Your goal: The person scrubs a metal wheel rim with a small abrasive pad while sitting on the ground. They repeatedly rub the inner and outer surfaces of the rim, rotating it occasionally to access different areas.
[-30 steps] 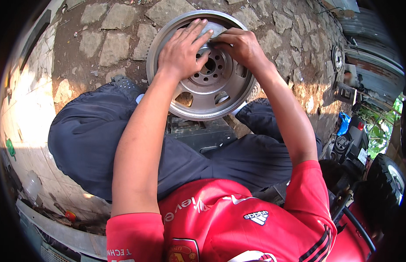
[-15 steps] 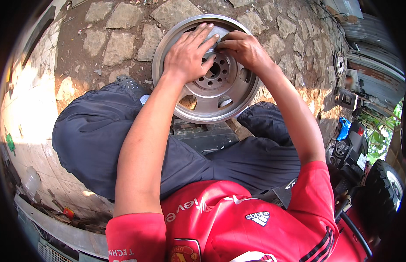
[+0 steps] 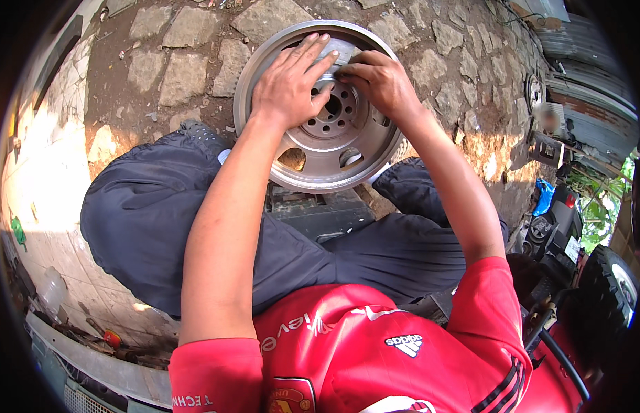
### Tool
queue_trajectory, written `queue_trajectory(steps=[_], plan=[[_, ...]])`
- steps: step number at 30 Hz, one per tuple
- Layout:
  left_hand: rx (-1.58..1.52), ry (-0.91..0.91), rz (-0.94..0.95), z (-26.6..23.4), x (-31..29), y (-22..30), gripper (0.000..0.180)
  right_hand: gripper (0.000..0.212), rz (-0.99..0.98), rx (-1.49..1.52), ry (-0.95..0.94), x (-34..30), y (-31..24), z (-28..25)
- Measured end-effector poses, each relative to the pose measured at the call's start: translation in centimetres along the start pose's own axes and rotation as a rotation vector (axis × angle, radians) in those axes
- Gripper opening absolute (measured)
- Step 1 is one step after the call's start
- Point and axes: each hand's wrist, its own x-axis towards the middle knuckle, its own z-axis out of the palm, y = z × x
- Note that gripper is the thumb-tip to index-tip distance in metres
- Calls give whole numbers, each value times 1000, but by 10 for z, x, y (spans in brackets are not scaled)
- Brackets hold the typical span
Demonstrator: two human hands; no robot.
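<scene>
A grey metal wheel rim [image 3: 321,148] with a ring of bolt holes and larger cut-outs leans in front of my knees. My left hand [image 3: 290,86] lies on its upper left part, fingers stretched out and pressed flat against the metal. To the right, my right hand [image 3: 383,82] has its fingers bent and pinched together against the rim's upper face. Whatever those fingertips hold, if anything, is hidden. Between the two hands, a patch of the face looks paler and smoother than the rest.
Beneath the rim sits a dark block-like support [image 3: 320,215] between my legs. Rough paving stones [image 3: 186,79] set in dirt spread beyond. At the right are another wheel rim [image 3: 535,93], a blue plastic bag [image 3: 543,197] and a black tyre [image 3: 606,286].
My right hand has shifted slightly left and down along the rim face. The left hand stays flat on the rim. The whole view has moved a little.
</scene>
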Motion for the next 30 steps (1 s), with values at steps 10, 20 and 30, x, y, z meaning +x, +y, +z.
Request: queue_trajectory(steps=[10,20,30], plan=[[-16,37,14,4,0,-2,56,21,117,7,10,-76,-16,-2],[27,18,-2,4,-1,-1,56,16,264,-22,100,-97,-44,18],[59,3,7,1,1,0,57,15,384,-56,263,-83,-46,25]])
